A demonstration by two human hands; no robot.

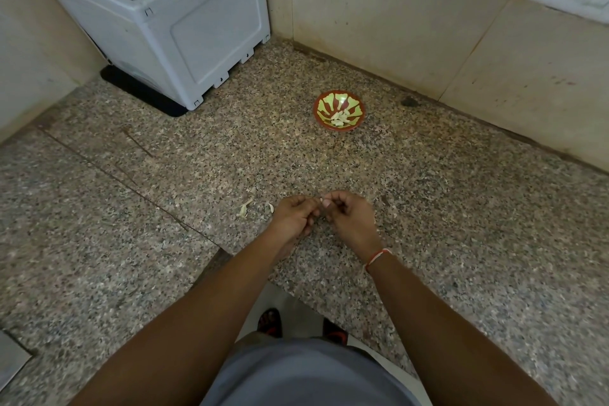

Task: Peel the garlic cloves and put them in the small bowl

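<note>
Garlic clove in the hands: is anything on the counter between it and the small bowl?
Nothing visible. The garlic clove is pinched between the left hand and right hand; only bare counter lies between it and the small bowl. The peel scraps lie off to the left.

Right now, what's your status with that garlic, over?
Both hands, left hand and right hand, pinching one garlic clove, peeling. Small bowl ahead already holds peeled cloves. Loose skins on counter, path to bowl unobstructed.
</note>
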